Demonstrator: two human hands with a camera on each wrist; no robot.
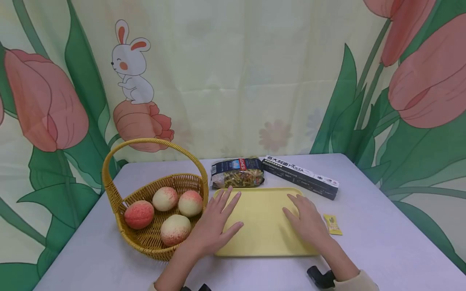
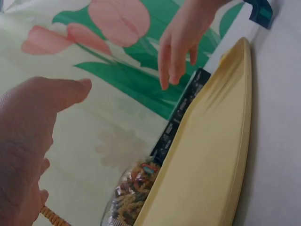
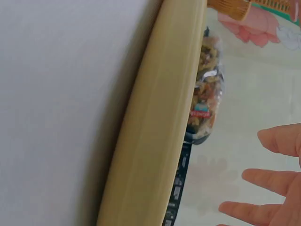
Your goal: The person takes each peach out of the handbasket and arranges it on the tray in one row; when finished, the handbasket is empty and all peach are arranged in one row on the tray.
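My left hand [image 1: 215,226] is over the left side of a pale yellow tray [image 1: 263,218], fingers spread and holding nothing. Above the tray's right side is my right hand [image 1: 308,220], its fingers extended with nothing in them. In the left wrist view, both hands are raised apart from the tray's surface. To the left, a wicker basket [image 1: 154,254] with a tall handle holds several peaches [image 1: 176,230]. A bag of mixed-colour pasta [image 1: 243,176] lies behind the tray, next to a long black pasta box [image 1: 300,176].
A small yellow packet [image 1: 333,224] lies on the white table [image 1: 367,250], right of the tray and close to my right forearm. Behind the table's far edge hangs a curtain [image 1: 233,89] printed with tulips and a rabbit. The basket handle rises well above the other objects.
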